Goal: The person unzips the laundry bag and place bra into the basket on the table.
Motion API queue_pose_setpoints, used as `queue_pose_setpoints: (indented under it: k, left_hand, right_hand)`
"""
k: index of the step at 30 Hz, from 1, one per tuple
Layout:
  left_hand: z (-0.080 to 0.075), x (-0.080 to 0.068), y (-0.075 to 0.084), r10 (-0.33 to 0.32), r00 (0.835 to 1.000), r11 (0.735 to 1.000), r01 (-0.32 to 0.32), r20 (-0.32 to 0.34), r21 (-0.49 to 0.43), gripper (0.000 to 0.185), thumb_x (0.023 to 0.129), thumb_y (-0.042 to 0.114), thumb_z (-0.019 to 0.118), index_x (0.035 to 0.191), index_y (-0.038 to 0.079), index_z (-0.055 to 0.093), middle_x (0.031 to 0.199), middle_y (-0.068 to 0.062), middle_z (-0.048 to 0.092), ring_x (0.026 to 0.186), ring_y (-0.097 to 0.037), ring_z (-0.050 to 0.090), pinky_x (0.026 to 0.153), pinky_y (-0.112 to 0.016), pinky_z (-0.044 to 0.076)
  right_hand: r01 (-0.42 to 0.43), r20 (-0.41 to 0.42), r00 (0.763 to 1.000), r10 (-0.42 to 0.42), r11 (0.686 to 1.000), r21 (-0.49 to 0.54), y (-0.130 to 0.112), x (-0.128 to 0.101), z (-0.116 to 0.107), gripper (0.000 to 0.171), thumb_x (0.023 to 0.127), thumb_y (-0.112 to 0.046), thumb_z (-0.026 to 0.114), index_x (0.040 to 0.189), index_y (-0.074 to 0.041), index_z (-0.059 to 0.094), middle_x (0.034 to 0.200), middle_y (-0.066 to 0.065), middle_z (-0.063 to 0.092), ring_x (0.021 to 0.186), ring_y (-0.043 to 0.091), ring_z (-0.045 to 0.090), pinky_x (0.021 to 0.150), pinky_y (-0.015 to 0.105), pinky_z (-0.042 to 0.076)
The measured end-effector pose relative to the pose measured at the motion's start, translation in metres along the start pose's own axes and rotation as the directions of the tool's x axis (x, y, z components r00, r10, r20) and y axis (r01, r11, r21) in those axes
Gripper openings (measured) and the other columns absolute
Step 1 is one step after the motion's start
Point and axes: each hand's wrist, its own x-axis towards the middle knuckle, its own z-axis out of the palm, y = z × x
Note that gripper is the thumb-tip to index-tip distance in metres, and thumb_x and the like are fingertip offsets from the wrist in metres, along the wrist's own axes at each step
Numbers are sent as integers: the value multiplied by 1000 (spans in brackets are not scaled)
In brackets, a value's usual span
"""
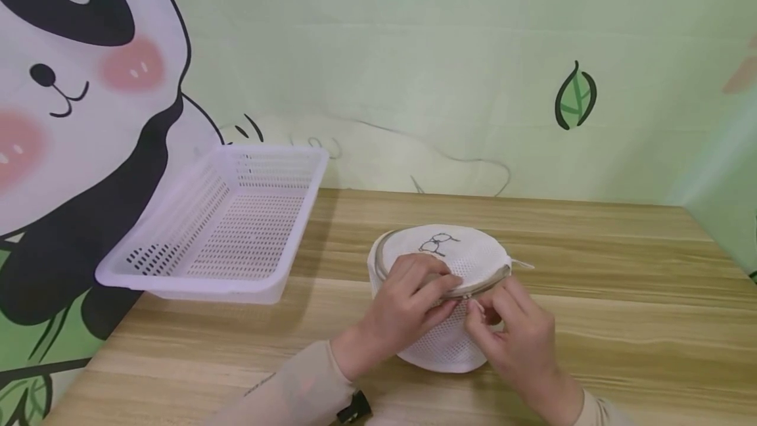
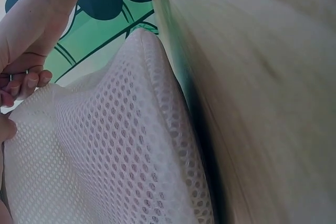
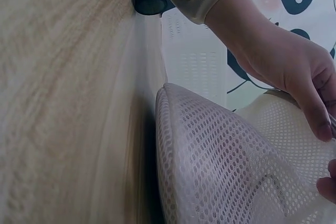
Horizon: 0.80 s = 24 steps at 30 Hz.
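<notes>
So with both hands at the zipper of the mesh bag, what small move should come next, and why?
Probably the right hand draws the zipper pull along the rim while the left hand steadies the mesh bag. Both hands' fingers already meet at the zipper on the near rim, and the bag stands upright on the table.

Head view looks down across the table [image 1: 591, 261]; both wrist views hug the mesh bag [image 1: 449, 340] sideways.

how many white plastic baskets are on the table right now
1. The white plastic basket sits at the table's far left edge, left of the round mesh bag that the left hand and right hand grip. None seems hidden.
</notes>
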Motion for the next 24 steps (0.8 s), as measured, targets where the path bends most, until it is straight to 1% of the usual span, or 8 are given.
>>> queue_pose_setpoints:
  k: [5, 9, 12, 18, 21, 24]
  left_hand:
    - [0, 0, -2, 26, 1000, 1000, -26, -14, 3, 18, 80, 15, 73, 95, 8, 67, 94, -4, 62, 91, -16, 60, 90, -29, 49]
    - [0, 0, -2, 51, 998, 999, -51, -30, 8, 13, 85, 15, 69, 95, 7, 68, 93, -3, 62, 90, -16, 60, 89, -30, 49]
    - [0, -1, -2, 72, 997, 997, -71, -41, 10, 12, 88, 15, 66, 96, 6, 69, 93, -3, 62, 90, -17, 60, 87, -31, 49]
    - [0, 0, -2, 89, 995, 996, -88, -50, 16, 12, 89, 14, 65, 96, 6, 71, 92, -4, 61, 89, -18, 61, 86, -32, 50]
    - [1, 0, 0, 87, 995, 996, -86, -50, 23, 11, 88, 14, 66, 94, 6, 71, 91, -3, 61, 88, -17, 61, 85, -31, 50]
    - [1, 0, 1, 77, 996, 997, -76, -49, 29, 10, 88, 14, 66, 92, 6, 71, 89, -3, 61, 87, -16, 60, 84, -31, 50]
  right_hand:
    - [2, -4, 1000, -2, 1000, 6, -1, 1, 0, 20, 82, -16, 50, 64, -7, 53, 64, -1, 47, 50, 5, 45, 44, 10, 39]
    - [4, -15, 1000, -3, 1000, 7, 0, 2, 0, 20, 81, -15, 50, 63, -7, 53, 62, -1, 46, 50, 5, 44, 44, 11, 38]
    - [2, -26, 1000, -2, 1000, 11, 0, 1, 1, 19, 80, -14, 50, 62, -7, 52, 62, 0, 45, 49, 6, 44, 44, 11, 38]
    - [2, -32, 999, -2, 1000, -15, 1, 0, 2, 21, 81, -15, 50, 62, -7, 50, 62, 1, 45, 48, 6, 44, 43, 11, 37]
    - [23, -33, 999, -25, 999, -44, 2, 1, 3, 24, 84, -17, 49, 62, -7, 49, 62, 0, 44, 47, 6, 43, 41, 10, 35]
    - [77, -43, 996, -81, 994, -83, 1, 2, 3, 30, 88, -19, 48, 62, -6, 49, 62, 0, 43, 46, 5, 40, 39, 11, 33]
